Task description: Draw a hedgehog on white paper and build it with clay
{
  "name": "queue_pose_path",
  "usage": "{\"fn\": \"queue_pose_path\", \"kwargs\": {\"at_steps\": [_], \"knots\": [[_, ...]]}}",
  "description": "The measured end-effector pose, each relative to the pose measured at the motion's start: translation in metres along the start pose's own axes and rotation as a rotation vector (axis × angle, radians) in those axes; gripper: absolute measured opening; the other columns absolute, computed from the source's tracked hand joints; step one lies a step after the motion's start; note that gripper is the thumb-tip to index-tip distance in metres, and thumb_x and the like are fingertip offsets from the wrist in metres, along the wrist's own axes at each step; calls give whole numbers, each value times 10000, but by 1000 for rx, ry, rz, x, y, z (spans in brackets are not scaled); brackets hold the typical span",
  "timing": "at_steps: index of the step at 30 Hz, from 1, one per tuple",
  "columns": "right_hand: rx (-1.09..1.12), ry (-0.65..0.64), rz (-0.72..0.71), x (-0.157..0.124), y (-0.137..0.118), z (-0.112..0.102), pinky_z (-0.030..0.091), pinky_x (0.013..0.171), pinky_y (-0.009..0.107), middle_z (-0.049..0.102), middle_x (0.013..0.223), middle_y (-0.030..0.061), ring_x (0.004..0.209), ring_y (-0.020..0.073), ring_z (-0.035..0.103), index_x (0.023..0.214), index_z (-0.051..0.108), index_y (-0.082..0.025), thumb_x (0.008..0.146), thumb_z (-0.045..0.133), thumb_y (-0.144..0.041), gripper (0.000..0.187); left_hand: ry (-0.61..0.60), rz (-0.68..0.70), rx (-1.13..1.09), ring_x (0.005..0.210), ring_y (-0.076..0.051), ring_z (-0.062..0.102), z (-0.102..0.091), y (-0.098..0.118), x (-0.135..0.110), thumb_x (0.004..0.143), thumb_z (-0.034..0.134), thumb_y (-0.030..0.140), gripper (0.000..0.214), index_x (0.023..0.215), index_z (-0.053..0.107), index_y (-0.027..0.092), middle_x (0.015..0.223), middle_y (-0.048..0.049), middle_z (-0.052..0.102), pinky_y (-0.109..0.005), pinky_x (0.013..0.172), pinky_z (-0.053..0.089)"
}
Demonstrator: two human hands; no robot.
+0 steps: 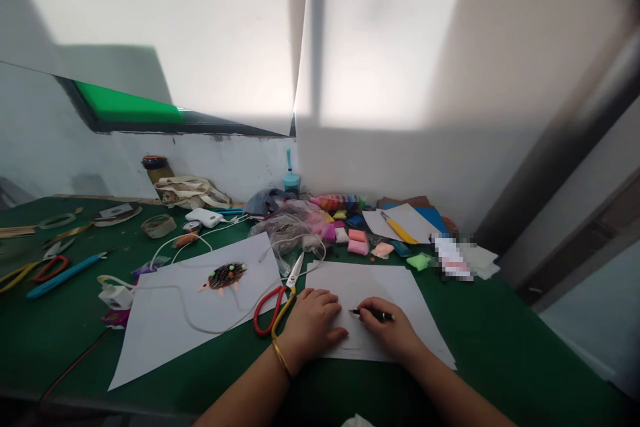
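My right hand grips a black pen, its tip at the surface of a white sheet of paper in front of me. No clear marks can be made out near the tip. My left hand lies flat on the left part of the same sheet, fingers spread. Just beside that hand, scissors with red and yellow handles point away from me. To the left, another white sheet bears a dark hedgehog-like figure with green and orange dots.
A white cable crosses the left sheet to a charger plug. Colourful clay packets and plastic bags lie behind the sheets. A yellow cutter is at the back right, a blue tool at the left.
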State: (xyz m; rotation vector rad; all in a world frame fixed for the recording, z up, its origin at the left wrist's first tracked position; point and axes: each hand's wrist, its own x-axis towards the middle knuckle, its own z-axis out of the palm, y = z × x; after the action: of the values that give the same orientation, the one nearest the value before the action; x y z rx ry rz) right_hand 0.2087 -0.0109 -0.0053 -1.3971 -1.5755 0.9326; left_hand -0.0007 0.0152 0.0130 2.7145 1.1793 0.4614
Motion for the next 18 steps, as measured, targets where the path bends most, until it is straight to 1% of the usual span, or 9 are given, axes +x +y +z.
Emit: {"fn": "queue_pose_path", "kwargs": {"at_steps": [9,18], "knots": [[-23,16,8,0,0,2,504,781,305,733,864,51,838,225,655,815,712,-216,782,561,-398,238,-11,-1,-11,1156,-252,506,-2,0,0,749,720,462,378,1062,647,264,1198,-25,628,-421,1043,274],[-34,11,-12,1,1,1,490,795,307,728,878,40,847,214,650,822,710,-216,792,553,-361,216,-13,3,-15,1151,-260,511,-3,1,-1,756,717,453,359,1052,650,260,1205,-35,626,-432,1031,286]]}}
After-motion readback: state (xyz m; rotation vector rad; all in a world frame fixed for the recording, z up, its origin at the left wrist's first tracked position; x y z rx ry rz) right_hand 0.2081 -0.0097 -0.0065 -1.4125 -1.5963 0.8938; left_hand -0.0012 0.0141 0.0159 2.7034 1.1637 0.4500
